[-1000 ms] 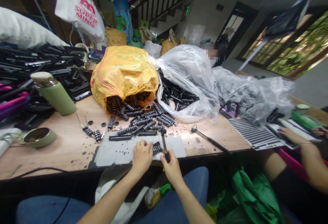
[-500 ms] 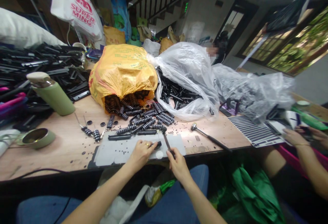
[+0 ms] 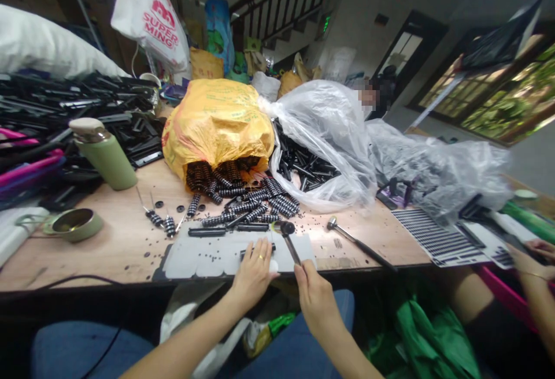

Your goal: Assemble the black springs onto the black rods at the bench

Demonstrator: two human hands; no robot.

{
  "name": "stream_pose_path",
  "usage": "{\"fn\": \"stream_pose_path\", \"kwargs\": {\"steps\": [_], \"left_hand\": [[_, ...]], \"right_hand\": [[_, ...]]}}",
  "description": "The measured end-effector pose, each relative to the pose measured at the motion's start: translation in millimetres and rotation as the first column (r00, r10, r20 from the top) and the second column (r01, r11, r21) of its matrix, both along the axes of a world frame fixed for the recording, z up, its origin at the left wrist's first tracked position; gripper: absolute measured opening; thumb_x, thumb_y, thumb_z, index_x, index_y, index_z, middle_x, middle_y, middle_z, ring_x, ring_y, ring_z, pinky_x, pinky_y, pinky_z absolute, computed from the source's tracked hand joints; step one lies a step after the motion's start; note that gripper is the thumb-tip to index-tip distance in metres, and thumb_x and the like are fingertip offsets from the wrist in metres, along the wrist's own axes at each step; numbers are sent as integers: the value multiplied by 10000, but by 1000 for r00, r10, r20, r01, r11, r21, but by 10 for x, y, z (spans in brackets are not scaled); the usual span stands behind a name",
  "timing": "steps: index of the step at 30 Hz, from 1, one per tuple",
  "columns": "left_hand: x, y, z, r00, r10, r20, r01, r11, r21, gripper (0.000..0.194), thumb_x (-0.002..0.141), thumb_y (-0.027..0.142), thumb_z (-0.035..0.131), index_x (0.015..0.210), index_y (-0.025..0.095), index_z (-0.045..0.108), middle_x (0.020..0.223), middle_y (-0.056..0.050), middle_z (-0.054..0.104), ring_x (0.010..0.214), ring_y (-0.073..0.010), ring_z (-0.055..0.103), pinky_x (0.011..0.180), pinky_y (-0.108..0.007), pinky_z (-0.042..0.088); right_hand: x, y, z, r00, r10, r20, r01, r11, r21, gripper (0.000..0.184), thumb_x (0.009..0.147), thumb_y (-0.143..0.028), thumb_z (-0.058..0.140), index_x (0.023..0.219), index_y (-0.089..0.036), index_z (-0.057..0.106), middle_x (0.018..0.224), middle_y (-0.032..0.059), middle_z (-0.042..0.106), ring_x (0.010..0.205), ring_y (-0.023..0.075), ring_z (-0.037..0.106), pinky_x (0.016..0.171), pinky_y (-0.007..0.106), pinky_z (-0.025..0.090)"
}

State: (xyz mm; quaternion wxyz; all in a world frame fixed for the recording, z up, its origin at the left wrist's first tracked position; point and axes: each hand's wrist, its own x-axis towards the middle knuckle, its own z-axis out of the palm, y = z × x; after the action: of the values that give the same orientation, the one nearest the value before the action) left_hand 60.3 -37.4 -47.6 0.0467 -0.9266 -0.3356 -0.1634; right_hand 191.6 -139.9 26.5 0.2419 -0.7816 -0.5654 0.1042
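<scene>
My left hand (image 3: 255, 272) lies palm down with its fingers stretched out over a short black tube (image 3: 243, 255), which is partly hidden beneath them. Under both is a grey mat (image 3: 186, 259) at the table's front edge. In my right hand (image 3: 318, 295) is a hammer (image 3: 293, 247), gripped by its handle, its head raised just above the mat's far edge. Beyond the mat lie two black bars (image 3: 207, 232) and a pile of black-and-silver ribbed rollers (image 3: 247, 208).
A second hammer (image 3: 355, 241) rests to the right. Behind stand a yellow sack (image 3: 217, 119) of rollers and a clear plastic bag (image 3: 325, 113) of black tubes. A green flask (image 3: 108, 159) and a cup (image 3: 76, 226) are at left. A co-worker's hands (image 3: 526, 260) show at right.
My left hand has gone from pinching the black tube to lying flat over it. The hammer's head has shifted slightly right and down in the picture, and the camera view has moved a little.
</scene>
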Motion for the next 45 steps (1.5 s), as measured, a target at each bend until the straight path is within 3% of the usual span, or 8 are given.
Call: {"fn": "stream_pose_path", "kwargs": {"steps": [6,11,20,27,33,38,41,45], "left_hand": [[51,-181,-142,999,-35,33,37,997,-71,642,812,431,386,1305,22,337,1350,-205,377,1296,-314,233,1033,-467,194],[30,-128,-230,996,-59,72,62,997,-46,548,793,215,380,1297,8,335,1336,-207,391,1267,-294,297,1011,-450,243],[-108,-67,155,997,27,75,-3,951,-309,265,827,101,387,996,165,582,849,-82,601,804,-194,538,706,-315,444],[-686,937,431,967,248,57,-236,958,-161,244,828,125,384,924,149,607,947,-123,575,923,-237,489,789,-376,392],[-648,1368,331,976,206,65,-186,956,-229,99,758,147,497,776,145,594,899,-126,582,931,-245,499,785,-361,395],[-683,1277,394,948,258,185,-212,949,-234,193,836,155,372,925,112,538,894,-131,590,876,-219,540,771,-357,412],[-693,1065,480,797,399,453,-179,872,-455,251,879,287,317,955,138,503,733,-52,581,669,-162,556,615,-283,442],[-589,735,530,490,681,544,278,470,-838,305,701,467,574,713,180,471,421,95,373,332,-67,335,345,-179,266]], "right_hand": [[-335,31,159,975,169,-141,-142,972,185,323,907,-389,253,738,-235,481,616,31,582,508,162,536,480,240,312],[-444,75,-184,973,201,110,-179,967,-182,291,890,-341,300,757,-214,526,622,70,632,525,214,590,474,260,292],[215,277,-170,961,23,276,18,989,-145,325,921,-399,245,757,-222,462,642,39,629,607,213,621,509,257,302],[850,577,-542,904,-61,423,75,997,-16,269,891,-330,352,796,-165,543,792,115,621,778,248,579,658,326,401],[253,1020,-453,931,326,165,-350,925,148,181,847,-186,415,918,-190,581,970,87,614,963,228,497,851,372,371],[-51,1374,-409,927,347,-143,-326,933,153,196,788,-95,447,776,-175,626,869,92,653,954,232,519,890,420,344],[-149,1396,-470,892,369,-260,-334,927,168,163,818,-195,465,843,-150,620,816,78,667,800,196,591,726,341,459],[-375,1236,-480,794,435,-424,-395,900,185,302,857,-364,424,967,-134,586,782,61,667,678,165,627,560,269,489]]}}
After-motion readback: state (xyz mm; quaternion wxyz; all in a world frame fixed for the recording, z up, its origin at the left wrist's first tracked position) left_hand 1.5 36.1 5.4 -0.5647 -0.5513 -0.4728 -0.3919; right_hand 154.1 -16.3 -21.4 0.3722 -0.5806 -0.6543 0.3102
